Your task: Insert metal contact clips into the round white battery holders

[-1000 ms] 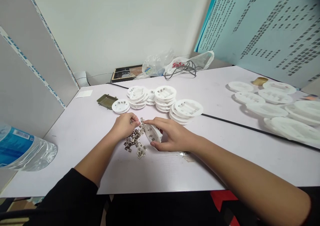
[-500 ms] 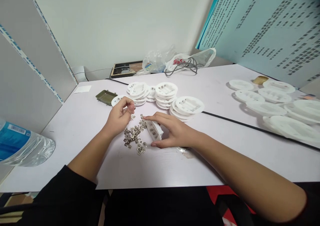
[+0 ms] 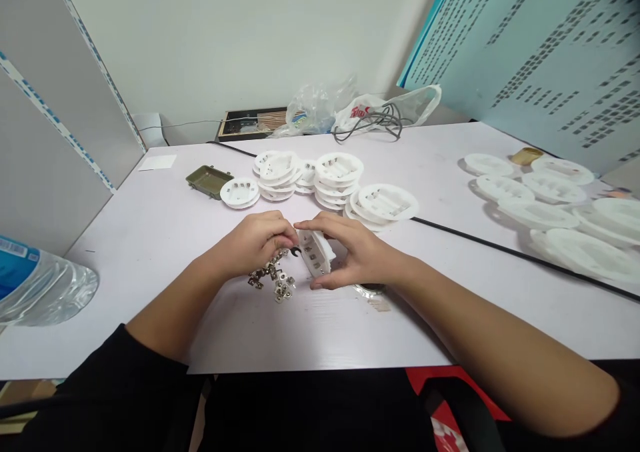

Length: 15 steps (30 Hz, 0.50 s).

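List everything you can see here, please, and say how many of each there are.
stacked battery holders: five stacks, white, middle of the table
round white discs: about seven, white, right end of the table
metal clips: one small pile, silver, front of the table
green box: one, olive, left of the stacks
sheet of paper: one, white, far left of the table
water bottle: one, clear with a blue label, left of the table
plastic bags: two, clear and white, behind the table
left hand: one, at the metal clips
right hand: one, holding a white battery holder
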Motion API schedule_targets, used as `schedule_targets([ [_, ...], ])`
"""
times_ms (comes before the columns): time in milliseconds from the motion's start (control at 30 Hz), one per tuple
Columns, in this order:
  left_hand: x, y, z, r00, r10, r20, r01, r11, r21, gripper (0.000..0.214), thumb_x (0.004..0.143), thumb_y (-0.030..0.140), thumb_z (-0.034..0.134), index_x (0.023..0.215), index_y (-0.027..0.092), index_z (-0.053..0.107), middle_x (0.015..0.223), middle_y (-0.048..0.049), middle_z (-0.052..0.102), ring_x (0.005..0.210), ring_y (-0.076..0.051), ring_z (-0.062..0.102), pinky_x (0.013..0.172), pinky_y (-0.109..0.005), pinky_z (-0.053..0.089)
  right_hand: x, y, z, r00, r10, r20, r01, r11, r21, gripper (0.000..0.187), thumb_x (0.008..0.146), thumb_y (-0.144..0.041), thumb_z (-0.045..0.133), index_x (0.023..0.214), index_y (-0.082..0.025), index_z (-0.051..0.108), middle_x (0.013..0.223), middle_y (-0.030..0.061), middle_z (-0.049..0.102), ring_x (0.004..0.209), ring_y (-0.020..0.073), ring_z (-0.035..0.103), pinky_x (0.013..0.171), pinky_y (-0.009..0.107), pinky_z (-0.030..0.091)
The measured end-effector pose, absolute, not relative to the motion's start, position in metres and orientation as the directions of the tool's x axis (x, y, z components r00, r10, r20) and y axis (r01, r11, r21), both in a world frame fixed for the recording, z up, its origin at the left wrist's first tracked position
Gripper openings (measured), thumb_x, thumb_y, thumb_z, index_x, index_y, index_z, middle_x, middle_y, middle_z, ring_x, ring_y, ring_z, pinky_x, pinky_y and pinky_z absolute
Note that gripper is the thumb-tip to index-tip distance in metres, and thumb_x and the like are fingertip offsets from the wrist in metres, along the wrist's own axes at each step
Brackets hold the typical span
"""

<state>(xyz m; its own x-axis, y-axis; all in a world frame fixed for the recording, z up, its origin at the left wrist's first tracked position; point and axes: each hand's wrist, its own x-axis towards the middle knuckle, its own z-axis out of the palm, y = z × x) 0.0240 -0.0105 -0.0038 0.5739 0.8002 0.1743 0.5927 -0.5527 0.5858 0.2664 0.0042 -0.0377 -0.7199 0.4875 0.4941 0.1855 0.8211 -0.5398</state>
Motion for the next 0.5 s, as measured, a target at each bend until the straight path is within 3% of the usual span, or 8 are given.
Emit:
schedule_targets([
  [133, 0.031, -0.0136, -0.0101, 0.609, 0.775, 0.171, 0.645, -0.609, 0.462, 0.023, 0.096, 0.015, 0.045, 0.083, 0.019, 0.063, 0.088, -0.0047, 0.066, 0.081, -0.018, 0.062, 0.073, -0.03, 0.048, 0.2664, 0.0026, -0.037, -0.732, 0.543, 0.411, 0.254, 0.778, -0.574, 0.086, 0.075, -0.062, 0.084, 0.141, -0.02, 0.05, 0.107, 0.0082, 0.063, 0.096, 0.025, 0.061, 0.082, 0.037, 0.052],
  [267, 0.0319, -0.0121, -0.0128, 0.562, 0.817, 0.131, 0.749, -0.57, 0.338, 0.021, 0.097, 0.022, 0.052, 0.077, 0.02, 0.059, 0.077, -0.0012, 0.068, 0.071, -0.018, 0.061, 0.066, -0.029, 0.041, 0.266, 0.0027, -0.0398, -0.73, 0.564, 0.386, 0.292, 0.768, -0.57, 0.094, 0.074, -0.059, 0.086, 0.148, -0.021, 0.043, 0.109, 0.0085, 0.062, 0.095, 0.0259, 0.06, 0.082, 0.038, 0.052],
  [367, 0.0315, -0.0114, -0.0115, 0.567, 0.814, 0.121, 0.738, -0.568, 0.363, 0.025, 0.1, 0.024, 0.05, 0.076, 0.019, 0.057, 0.077, -0.0012, 0.069, 0.072, -0.018, 0.062, 0.067, -0.029, 0.042, 0.2653, 0.0036, -0.043, -0.728, 0.551, 0.408, 0.285, 0.785, -0.55, 0.093, 0.076, -0.054, 0.085, 0.15, -0.022, 0.04, 0.108, 0.0082, 0.061, 0.093, 0.0255, 0.06, 0.081, 0.038, 0.053],
  [500, 0.033, -0.0127, -0.0109, 0.61, 0.783, 0.117, 0.679, -0.593, 0.432, 0.024, 0.102, 0.02, 0.041, 0.09, 0.018, 0.062, 0.092, -0.0047, 0.071, 0.084, -0.02, 0.065, 0.075, -0.032, 0.049, 0.2645, 0.0043, -0.0455, -0.719, 0.542, 0.435, 0.266, 0.793, -0.549, 0.084, 0.075, -0.044, 0.086, 0.144, -0.023, 0.043, 0.112, 0.0094, 0.062, 0.098, 0.0283, 0.063, 0.081, 0.039, 0.054],
])
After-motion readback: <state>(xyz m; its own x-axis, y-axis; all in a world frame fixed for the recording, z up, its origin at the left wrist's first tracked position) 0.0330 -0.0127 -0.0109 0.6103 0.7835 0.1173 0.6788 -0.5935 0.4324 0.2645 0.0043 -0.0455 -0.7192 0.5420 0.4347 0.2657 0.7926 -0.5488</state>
